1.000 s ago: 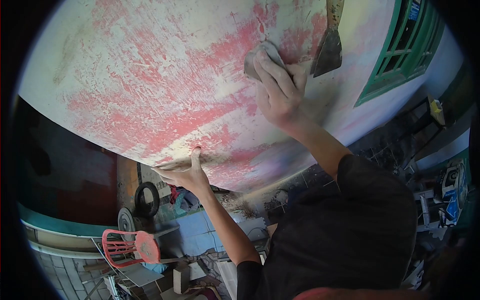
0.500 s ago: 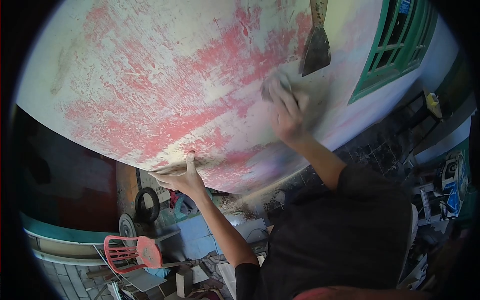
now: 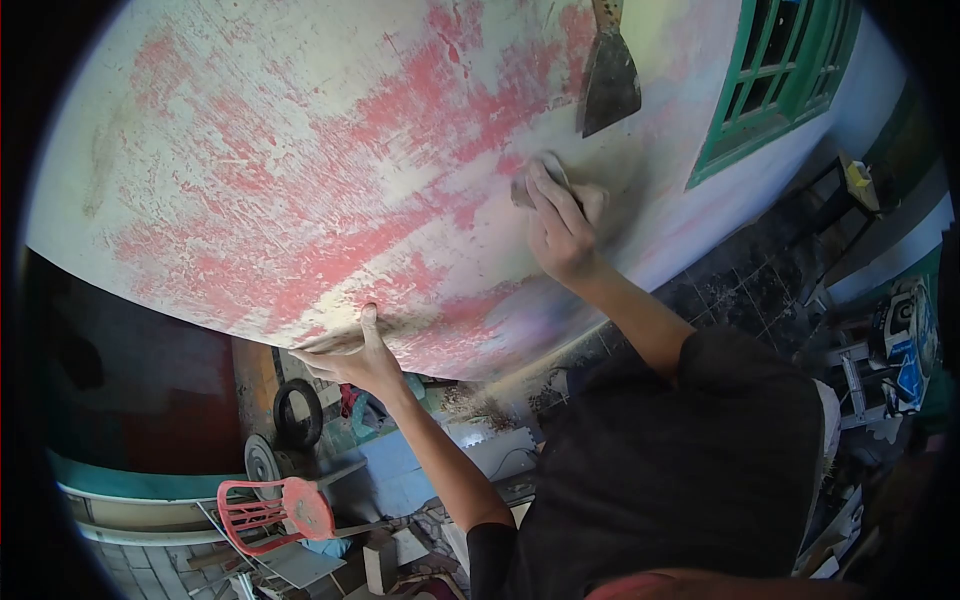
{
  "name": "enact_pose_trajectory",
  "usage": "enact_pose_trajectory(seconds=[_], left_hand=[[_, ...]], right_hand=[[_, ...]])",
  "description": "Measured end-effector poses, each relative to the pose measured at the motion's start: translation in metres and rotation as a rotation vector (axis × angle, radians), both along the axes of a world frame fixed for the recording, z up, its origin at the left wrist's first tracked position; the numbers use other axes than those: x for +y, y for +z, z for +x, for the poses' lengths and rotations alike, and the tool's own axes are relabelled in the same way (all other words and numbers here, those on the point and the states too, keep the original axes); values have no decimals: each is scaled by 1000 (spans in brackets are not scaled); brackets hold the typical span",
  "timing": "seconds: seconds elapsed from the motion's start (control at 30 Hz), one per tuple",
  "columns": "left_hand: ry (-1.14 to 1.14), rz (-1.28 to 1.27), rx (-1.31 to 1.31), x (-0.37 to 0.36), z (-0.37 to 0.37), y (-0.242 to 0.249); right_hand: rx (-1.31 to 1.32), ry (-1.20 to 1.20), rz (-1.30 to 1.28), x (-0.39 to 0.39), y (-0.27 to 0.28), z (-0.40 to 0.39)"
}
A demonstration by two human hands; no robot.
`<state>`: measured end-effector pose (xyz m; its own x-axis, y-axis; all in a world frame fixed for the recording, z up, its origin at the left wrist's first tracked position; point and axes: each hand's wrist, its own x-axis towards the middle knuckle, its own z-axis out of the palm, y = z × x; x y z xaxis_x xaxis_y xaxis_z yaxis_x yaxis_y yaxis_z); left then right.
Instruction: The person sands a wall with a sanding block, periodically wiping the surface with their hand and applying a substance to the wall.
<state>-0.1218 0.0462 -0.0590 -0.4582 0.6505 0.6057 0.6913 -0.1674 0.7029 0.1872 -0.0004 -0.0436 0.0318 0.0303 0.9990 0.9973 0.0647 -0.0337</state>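
Observation:
A wall with pale paint and worn red patches fills the upper part of the view. My left hand rests at the wall's lower edge, thumb and fingers spread, holding nothing. Against the wall, right of centre, my right hand has its fingers wrapped round a small greyish pad, mostly hidden by the fingers. Above that hand is a scraper with a wide dark blade; its handle runs out of the top of the view.
A green-framed window is at the upper right. Below lie a red chair, a black tyre and scattered boards. A small table stands at the right, with a blue-and-white bag lower down.
The wall, scraper and window have shifted slightly left in view. My right hand has moved a little on the wall and shows less blur. My left hand keeps its place at the edge.

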Motion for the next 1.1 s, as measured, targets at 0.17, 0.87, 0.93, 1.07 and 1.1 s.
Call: enact_pose_trajectory(seconds=[0.17, 0.87, 0.93, 1.07, 1.1], left_hand=[[-53, 46, -39, 0, 4, 3], [-10, 21, 4, 1, 0, -3], [-7, 33, 45, 3, -3, -5], [-49, 24, -14, -1, 0, -4], [-72, 40, -59, 2, 1, -2]], right_hand=[[48, -39, 149, 26, 68, 3], [74, -68, 74, 7, 26, 10], [116, -41, 109, 17, 61, 8], [140, -36, 113, 11, 55, 0], [134, 5, 79, 9, 40, -4]])
